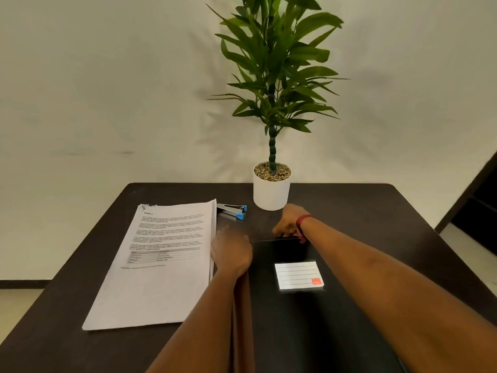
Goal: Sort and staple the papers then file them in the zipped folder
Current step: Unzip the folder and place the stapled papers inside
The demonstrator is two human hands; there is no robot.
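Evidently the step in hand is unzipping, judging by where both hands sit. On the dark table (376, 205) a plant (271, 76) stands at the far edge. Nearer, to the right, the black folder (309, 332) lies flat and closed. The papers (161, 265) lie in one squared stack just beside its left edge, printed side up. Their top-left corner looks ruffled, but I cannot tell whether a staple is in it.

The left hand (231, 251) rests palm down on the folder's left edge near the far corner. Its fingers are relaxed and reach forward, gripping nothing, and it seems to be pinning the folder down. The right hand (289, 220) is at the folder's far edge with its fingers curled down onto it. It is most likely pinching the zip pull, though the fingers hide the pull.

The stapler (232, 211) lies untouched beyond the papers, near the pot. A white label (298, 275) sits on the folder's cover.

The next move probably calls for drawing the zip along the edge and round the corner while the left hand keeps the folder from sliding. After that the cover can be lifted and the stack slid in without fanning.
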